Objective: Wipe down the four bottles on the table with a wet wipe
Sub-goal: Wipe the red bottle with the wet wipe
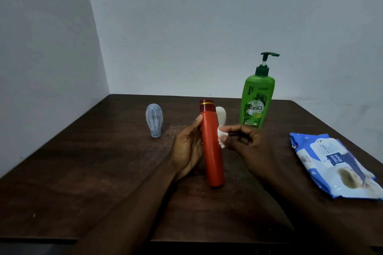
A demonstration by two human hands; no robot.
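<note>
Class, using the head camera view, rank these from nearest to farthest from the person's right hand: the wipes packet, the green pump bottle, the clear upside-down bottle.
From the right hand:
1. Green pump bottle, just behind it.
2. Wipes packet, off to its right.
3. Clear upside-down bottle, far left, beyond the red bottle.

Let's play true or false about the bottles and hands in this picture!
1. The left hand holds the red bottle. True.
2. The green pump bottle lies on its side. False: it stands upright on the table.
3. The right hand pinches a white wipe against the red bottle. True.
4. The wipes packet sits left of the bottles. False: it lies on the right.
</note>
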